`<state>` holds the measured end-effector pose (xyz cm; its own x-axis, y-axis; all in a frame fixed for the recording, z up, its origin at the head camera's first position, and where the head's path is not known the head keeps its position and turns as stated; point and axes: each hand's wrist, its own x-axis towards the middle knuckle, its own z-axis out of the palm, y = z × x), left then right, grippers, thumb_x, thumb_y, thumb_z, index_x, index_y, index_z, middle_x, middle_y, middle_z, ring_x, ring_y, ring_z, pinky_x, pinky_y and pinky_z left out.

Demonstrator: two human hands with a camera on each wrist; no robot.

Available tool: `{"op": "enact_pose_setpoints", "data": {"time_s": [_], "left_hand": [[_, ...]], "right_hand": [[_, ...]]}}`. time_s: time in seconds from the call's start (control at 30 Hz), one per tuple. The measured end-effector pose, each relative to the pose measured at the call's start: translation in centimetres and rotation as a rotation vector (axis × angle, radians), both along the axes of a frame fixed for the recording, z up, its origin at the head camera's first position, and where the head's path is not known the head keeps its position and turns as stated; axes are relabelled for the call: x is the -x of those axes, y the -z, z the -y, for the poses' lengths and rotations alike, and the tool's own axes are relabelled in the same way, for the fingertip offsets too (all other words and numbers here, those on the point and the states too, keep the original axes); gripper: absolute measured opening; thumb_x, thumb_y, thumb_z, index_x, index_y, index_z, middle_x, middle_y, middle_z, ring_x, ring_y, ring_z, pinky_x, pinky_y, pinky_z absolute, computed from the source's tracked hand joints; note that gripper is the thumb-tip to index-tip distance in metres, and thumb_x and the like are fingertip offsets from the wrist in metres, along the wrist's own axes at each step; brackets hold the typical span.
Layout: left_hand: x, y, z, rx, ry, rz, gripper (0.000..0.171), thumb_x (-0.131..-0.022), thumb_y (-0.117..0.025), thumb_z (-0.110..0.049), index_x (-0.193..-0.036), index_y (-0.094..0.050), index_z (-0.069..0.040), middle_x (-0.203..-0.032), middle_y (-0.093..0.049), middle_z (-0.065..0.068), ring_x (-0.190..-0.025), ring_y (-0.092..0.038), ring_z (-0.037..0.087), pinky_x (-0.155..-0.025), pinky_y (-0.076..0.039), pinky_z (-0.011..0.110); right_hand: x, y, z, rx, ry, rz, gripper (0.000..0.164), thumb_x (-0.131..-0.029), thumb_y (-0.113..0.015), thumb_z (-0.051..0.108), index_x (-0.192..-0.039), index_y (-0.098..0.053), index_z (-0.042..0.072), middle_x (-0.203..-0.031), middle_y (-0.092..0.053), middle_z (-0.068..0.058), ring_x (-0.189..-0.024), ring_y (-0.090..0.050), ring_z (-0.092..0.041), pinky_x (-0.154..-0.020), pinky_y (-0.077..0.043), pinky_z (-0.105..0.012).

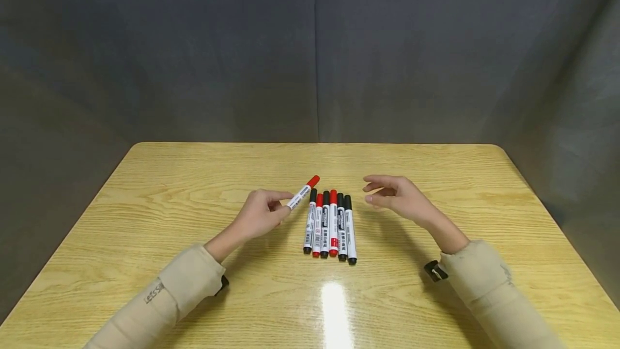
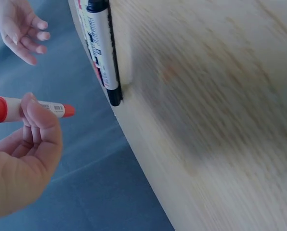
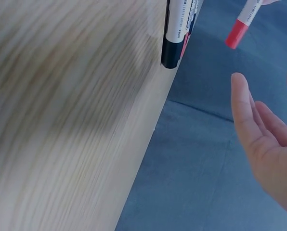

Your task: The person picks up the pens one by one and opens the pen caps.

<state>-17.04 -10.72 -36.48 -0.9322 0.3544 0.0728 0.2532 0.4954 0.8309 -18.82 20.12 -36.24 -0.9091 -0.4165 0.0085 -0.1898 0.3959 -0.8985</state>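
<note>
My left hand (image 1: 261, 213) pinches a red-capped whiteboard marker (image 1: 303, 193) between thumb and fingers, held above the table with its cap pointing away and to the right. In the left wrist view the marker (image 2: 57, 109) shows red at both ends. Just right of this hand, several black and red markers (image 1: 333, 225) lie side by side in a row, caps toward the far edge. My right hand (image 1: 402, 196) hovers to the right of the row, fingers loosely extended, holding nothing. The right wrist view shows the right hand (image 3: 266, 130) apart from the held marker's red cap (image 3: 237, 34).
The wood-grain table (image 1: 169, 198) has rounded far corners. Dark grey cloth (image 1: 218, 58) hangs behind it and at both sides. A bright light reflection lies on the tabletop in front of the row.
</note>
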Motion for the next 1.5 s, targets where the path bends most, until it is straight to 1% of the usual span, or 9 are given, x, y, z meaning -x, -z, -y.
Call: {"op": "enact_pose_setpoints", "data": {"time_s": [0.33,0.6,0.73,0.93,1.07,1.23,1.33,1.43,1.5], "left_hand": [[-0.7,-0.5,-0.7,-0.063,0.121,-0.019,0.034,-0.08,-0.056,0.001,-0.112,-0.062,0.006,-0.064,-0.06,0.011,-0.049,-0.047,0.01,-0.039,-0.033,0.018],[-1.4,-1.0,-1.2,-0.087,0.214,-0.027,0.033,-0.082,-0.057,0.001,-0.114,-0.061,0.005,-0.064,-0.059,0.004,-0.051,-0.049,0.011,-0.043,-0.036,0.019],[-1.4,-1.1,-1.3,-0.085,0.24,-0.026,0.033,-0.082,-0.057,0.001,-0.114,-0.061,0.004,-0.063,-0.058,0.002,-0.051,-0.048,0.01,-0.043,-0.036,0.019],[-1.5,-1.6,-1.4,-0.058,0.231,-0.03,0.032,-0.083,-0.057,0.001,-0.114,-0.06,0.007,-0.063,-0.058,0.003,-0.049,-0.045,0.01,-0.042,-0.034,0.018],[-1.3,-1.6,-1.3,-0.042,0.219,-0.104,0.036,-0.082,-0.057,0.001,-0.118,-0.058,0.006,-0.065,-0.059,0.005,-0.049,-0.042,0.008,-0.044,-0.033,0.019],[-0.9,-0.9,-1.2,-0.048,0.204,-0.195,0.04,-0.082,-0.061,-0.003,-0.122,-0.056,0.002,-0.065,-0.056,0.004,-0.049,-0.04,0.008,-0.045,-0.034,0.02],[-0.9,-0.9,-1.2,-0.049,0.21,-0.233,0.04,-0.083,-0.065,-0.008,-0.121,-0.058,0.0,-0.081,-0.063,0.01,-0.047,-0.039,0.006,-0.043,-0.036,0.021],[-1.0,-0.9,-1.3,-0.026,0.231,-0.309,0.04,-0.082,-0.068,-0.012,-0.119,-0.059,-0.001,-0.099,-0.065,0.013,-0.048,-0.038,0.005,-0.046,-0.037,0.022],[-1.0,-0.9,-1.4,-0.013,0.247,-0.372,0.038,-0.081,-0.069,-0.012,-0.117,-0.061,0.0,-0.094,-0.065,0.012,-0.05,-0.038,0.005,-0.047,-0.038,0.023]], "right_hand": [[0.9,-0.1,1.4,0.066,0.026,-0.013,0.049,-0.085,-0.065,0.014,-0.128,-0.049,-0.002,-0.116,-0.055,-0.022,-0.092,-0.061,-0.026,-0.08,-0.048,-0.046],[1.4,-0.1,2.2,0.104,-0.006,0.003,0.048,-0.083,-0.067,0.011,-0.128,-0.051,0.002,-0.122,-0.053,-0.02,-0.097,-0.059,-0.026,-0.08,-0.049,-0.035],[1.4,-0.2,2.7,0.119,-0.074,0.002,0.048,-0.083,-0.066,0.009,-0.128,-0.051,0.001,-0.122,-0.054,-0.018,-0.098,-0.058,-0.025,-0.08,-0.049,-0.032],[1.0,-0.3,3.1,0.067,-0.115,-0.032,0.039,-0.083,-0.065,0.005,-0.12,-0.056,-0.003,-0.106,-0.063,-0.016,-0.091,-0.061,-0.025,-0.076,-0.05,-0.034],[0.8,-0.3,3.0,0.045,-0.103,-0.078,0.033,-0.082,-0.066,0.003,-0.113,-0.061,-0.004,-0.099,-0.064,-0.014,-0.081,-0.062,-0.026,-0.071,-0.051,-0.039],[0.4,-0.4,2.9,0.035,-0.111,-0.158,0.022,-0.081,-0.067,0.003,-0.102,-0.066,-0.002,-0.093,-0.063,-0.009,-0.072,-0.06,-0.017,-0.063,-0.051,-0.036],[0.3,-0.4,2.8,0.024,-0.107,-0.189,0.019,-0.081,-0.067,0.003,-0.099,-0.067,0.0,-0.09,-0.062,-0.008,-0.069,-0.058,-0.015,-0.061,-0.05,-0.034],[0.1,-0.4,2.7,0.009,-0.1,-0.202,0.019,-0.08,-0.067,0.003,-0.099,-0.068,0.0,-0.087,-0.062,-0.007,-0.067,-0.057,-0.017,-0.058,-0.05,-0.034],[0.0,-0.5,2.7,0.004,-0.104,-0.193,0.019,-0.081,-0.067,0.004,-0.099,-0.067,0.0,-0.085,-0.062,-0.006,-0.066,-0.057,-0.017,-0.058,-0.049,-0.032]]}}
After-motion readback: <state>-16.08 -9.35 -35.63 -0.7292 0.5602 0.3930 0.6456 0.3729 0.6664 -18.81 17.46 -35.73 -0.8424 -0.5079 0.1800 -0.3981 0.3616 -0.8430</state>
